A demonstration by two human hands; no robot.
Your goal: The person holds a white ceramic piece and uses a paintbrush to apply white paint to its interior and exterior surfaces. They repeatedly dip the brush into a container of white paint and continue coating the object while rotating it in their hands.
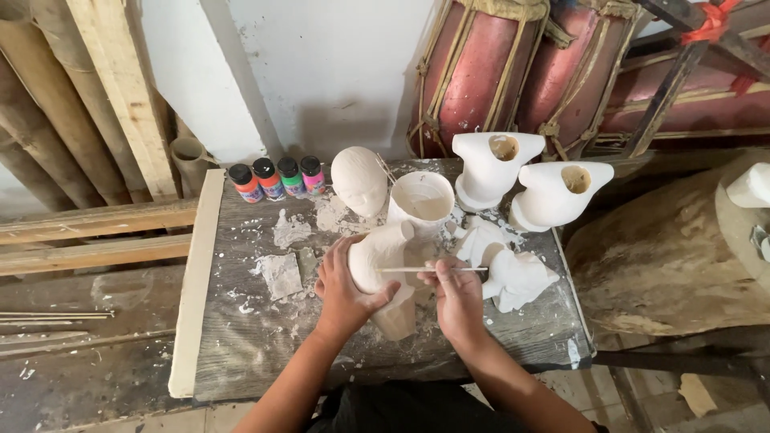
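- Left hand [345,290] wrapped around a pale plaster figure [383,265], fingers clamped on its rounded upper part; figure stands on the worktop [241,345], near the front middle.
- Right hand [459,295] pinched shut on a thin stick [429,269], held level, its tip lying against the figure's side.
- White cup [422,200] just behind the figure; open top, inside coated white, what it holds is unclear.
- Four small paint bottles [278,178] in a row at the back left of the worktop: black caps, with orange, blue, green and pink bodies.
- Plaster head [359,181], smooth and egg-shaped, stands between the bottles and the cup.
- Two white torso casts [525,180] at the back right, matte, each with a round hole at the top showing a tan hollow inside.
- More white cast pieces [513,277] lie just right of the right hand, lumpy and irregular.
- Worktop is grey weathered wood, rough grain, flecked with dried white plaster patches and crumbs.
- Two red drums [513,64] bound with tan straps lean behind the worktop, against a white wall.
- Bamboo poles [48,104] and planks stand at the left.
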